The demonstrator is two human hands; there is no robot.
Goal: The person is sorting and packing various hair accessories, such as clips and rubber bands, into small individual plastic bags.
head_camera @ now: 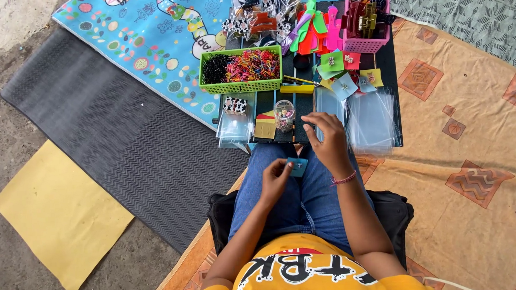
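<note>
My left hand [276, 177] holds a small light-blue card [297, 167] over my lap, pinched at its left side. My right hand [328, 139] reaches forward with fingers spread and touches the near edge of the black tray table [388, 66], next to a stack of clear plastic sleeves [371, 124]. A small clear jar of tiny colourful bits [284, 115] stands just left of that hand. Coloured cards with small clips [342, 73] lie farther back on the tray.
A green basket [241, 86] holds black and coloured hair bands. A pink basket [367, 44] with hair clips stands at the back right, bright combs [311, 29] beside it. More clear packets [234, 126] lie at the tray's left. A yellow sheet [54, 215] lies on the floor left.
</note>
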